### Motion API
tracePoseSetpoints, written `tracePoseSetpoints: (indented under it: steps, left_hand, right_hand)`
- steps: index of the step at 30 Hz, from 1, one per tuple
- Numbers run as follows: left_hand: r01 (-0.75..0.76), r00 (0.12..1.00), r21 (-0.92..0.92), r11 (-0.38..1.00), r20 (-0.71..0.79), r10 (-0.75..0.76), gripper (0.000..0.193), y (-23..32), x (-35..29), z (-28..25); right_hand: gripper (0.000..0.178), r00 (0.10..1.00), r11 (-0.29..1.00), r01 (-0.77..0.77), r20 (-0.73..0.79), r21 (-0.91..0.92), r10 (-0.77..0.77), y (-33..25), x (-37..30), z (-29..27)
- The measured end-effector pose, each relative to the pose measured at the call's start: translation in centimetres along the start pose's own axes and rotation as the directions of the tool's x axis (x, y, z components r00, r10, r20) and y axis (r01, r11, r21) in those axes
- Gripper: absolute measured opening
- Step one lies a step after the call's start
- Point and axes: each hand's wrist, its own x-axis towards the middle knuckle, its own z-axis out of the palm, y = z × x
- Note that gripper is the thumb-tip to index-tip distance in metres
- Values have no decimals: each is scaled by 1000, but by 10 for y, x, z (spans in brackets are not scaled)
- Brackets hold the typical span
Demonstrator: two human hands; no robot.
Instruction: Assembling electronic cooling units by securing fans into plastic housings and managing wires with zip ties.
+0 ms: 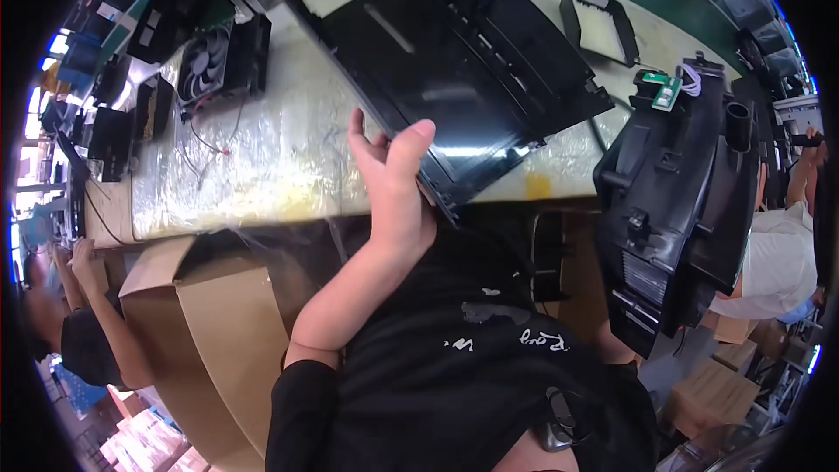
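My left hand (393, 166) grips the near corner of the flat black panel (454, 61), thumb on top and fingers under its edge, so the panel lies tilted with its far part resting on the table (271, 166) and its near corner hanging off the table's front edge. To the right of the panel I hold a bulky black housing (682, 201) upright against my body, off the table, though my right hand is hidden behind it and I cannot tell its grip. Left of the panel a fan (205, 65) sits on the table, and below the table's edge stands an open cardboard box (218, 315).
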Motion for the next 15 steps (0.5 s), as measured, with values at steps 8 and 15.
tracePoseSetpoints:
  steps: [8, 15]
  left_hand:
    - [80, 997, 376, 923, -25, -76, 58, 60, 57, -31]
    - [-3, 997, 126, 992, 79, -7, 107, 37, 56, -26]
  right_hand:
    - [47, 980, 990, -140, -137, 21, 142, -92, -128, -32]
    - [43, 949, 979, -190, -242, 78, 204, -15, -74, 16]
